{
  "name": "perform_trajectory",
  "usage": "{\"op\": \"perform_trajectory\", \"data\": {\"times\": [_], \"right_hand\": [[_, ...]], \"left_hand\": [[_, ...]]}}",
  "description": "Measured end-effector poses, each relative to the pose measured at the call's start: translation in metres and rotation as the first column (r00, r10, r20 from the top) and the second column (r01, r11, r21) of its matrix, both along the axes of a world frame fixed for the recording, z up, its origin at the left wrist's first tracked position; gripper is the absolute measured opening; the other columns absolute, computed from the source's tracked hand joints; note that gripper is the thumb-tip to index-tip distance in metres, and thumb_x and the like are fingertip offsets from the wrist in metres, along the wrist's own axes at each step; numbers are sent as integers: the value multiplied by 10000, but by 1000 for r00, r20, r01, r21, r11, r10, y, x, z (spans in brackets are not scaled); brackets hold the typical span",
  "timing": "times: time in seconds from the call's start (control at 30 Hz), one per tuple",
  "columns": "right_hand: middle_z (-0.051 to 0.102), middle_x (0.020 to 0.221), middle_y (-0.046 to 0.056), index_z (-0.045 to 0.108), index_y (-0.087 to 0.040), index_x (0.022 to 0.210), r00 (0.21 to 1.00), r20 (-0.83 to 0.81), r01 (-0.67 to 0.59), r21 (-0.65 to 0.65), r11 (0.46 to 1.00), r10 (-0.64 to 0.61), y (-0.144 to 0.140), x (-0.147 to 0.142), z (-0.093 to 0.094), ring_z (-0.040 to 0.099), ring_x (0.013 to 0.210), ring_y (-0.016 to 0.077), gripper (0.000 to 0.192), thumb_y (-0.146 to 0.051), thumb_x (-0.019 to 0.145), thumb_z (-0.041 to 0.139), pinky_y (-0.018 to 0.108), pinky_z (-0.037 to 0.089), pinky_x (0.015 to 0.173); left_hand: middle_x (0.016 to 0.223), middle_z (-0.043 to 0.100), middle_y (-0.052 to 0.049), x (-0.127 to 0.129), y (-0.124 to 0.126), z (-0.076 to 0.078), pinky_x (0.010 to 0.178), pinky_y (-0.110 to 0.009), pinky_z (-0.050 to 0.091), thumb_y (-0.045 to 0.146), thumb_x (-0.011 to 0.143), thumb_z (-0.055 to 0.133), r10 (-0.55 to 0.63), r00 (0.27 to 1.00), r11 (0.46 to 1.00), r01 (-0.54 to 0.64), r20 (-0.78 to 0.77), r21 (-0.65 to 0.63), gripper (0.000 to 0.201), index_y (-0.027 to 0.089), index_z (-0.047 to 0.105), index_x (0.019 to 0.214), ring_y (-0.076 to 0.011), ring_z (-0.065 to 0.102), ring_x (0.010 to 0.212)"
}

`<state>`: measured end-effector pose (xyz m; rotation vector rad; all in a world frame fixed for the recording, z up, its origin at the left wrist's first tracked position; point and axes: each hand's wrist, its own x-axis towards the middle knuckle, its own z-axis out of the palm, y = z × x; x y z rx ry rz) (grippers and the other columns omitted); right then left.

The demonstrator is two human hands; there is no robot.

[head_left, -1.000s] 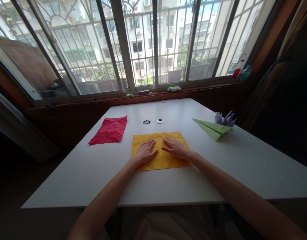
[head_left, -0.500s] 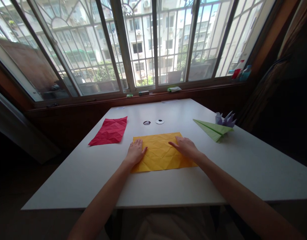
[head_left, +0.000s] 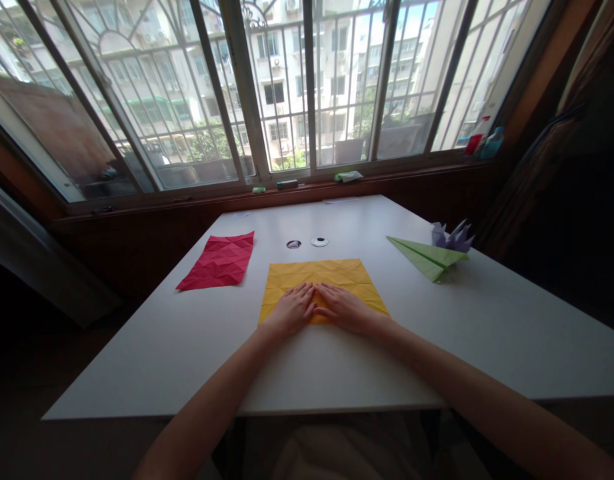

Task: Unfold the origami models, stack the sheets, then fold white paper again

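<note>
Both forearms reach in from the near edge of the white table. The left hand and right hand lie palm down, side by side, on the near middle of the yellow paper; their fingers are spread flat and gripping nothing, and the fingertips almost meet at the centre line. The paper lies flat in the middle of the table, its creased surface showing beyond the hands, its near edge hidden under them.

Left of it, and apart from it, lies a red paper, creased too and flat. Just beyond the yellow paper are two small round holes in the tabletop. Off to the right rests a green paper plane, with a purple folded piece touching its far side.

Farther still, the sill carries a green scrap and bottles at the right end, below the barred window
</note>
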<state>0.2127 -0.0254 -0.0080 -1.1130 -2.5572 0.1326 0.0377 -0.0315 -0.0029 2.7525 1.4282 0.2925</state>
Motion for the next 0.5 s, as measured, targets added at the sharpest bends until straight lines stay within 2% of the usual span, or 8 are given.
{"op": "perform_trajectory", "data": {"times": [0.17, 0.3, 0.5], "right_hand": [[401, 1341, 207, 383, -28, 1298, 986, 118, 117, 4, 993, -117, 3, 2, -5, 337, 1269, 280, 737, -592, 841, 258, 407, 290, 1045], [304, 1393, 220, 323, 22, 1326, 961, 183, 223, -68, 972, -208, 4, 13, -3, 248, 1309, 287, 895, -683, 789, 197, 389, 234, 1072], [229, 1416, 238, 271, 54, 1340, 879, 269, 440, -142, 887, -393, 10, 30, -1, 184, 1326, 305, 1009, -748, 731, 207, 386, 185, 1082]], "left_hand": [[1431, 257, -120, -6, 10, -8, 1081, -370, 203, 414, 897, 211, 118, 992, 991, -120, -42, -67, 578, 66, 283, 1353, -214, 205, 1332], [1441, 217, -137, -17, 13, -8, 1090, -353, 171, 460, 891, 182, 183, 981, 976, -190, -64, -110, 639, 30, 254, 1359, -225, 174, 1340], [1443, 182, -171, -29, 18, -8, 1090, -366, 151, 490, 881, 190, 294, 948, 937, -310, -118, -161, 687, -6, 238, 1355, -251, 141, 1344]]}}
